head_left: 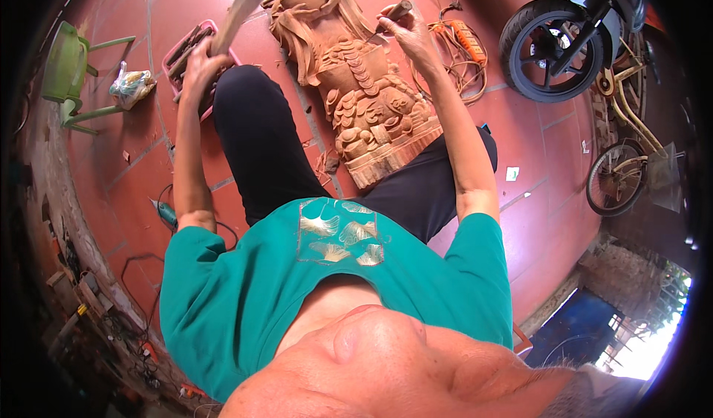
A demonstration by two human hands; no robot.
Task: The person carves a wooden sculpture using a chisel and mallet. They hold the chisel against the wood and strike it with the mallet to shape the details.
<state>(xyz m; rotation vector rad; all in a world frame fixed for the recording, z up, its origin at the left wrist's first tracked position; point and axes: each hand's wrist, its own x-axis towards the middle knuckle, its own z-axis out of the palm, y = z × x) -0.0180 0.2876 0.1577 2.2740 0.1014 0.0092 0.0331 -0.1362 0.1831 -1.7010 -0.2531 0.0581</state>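
Note:
A carved wooden statue (360,72) lies on the red tiled floor between my legs, its flat base nearest me. My left hand (202,67) is closed round the handle of a wooden mallet (239,18), raised to the left of the statue. On the other side, my right hand (410,37) grips a carving chisel (399,9) by its dark handle. The chisel's thin blade slants down toward the statue's right side; whether its tip touches the wood I cannot tell.
Under my left hand sits a pink basket (232,49) of tools. An orange power strip (466,44) with coiled cord lies right of the statue, near a motorbike wheel (551,49). A green chair (67,69), plastic bag (132,86) and teal power tool (165,211) are at left; a bicycle (620,169) is at right.

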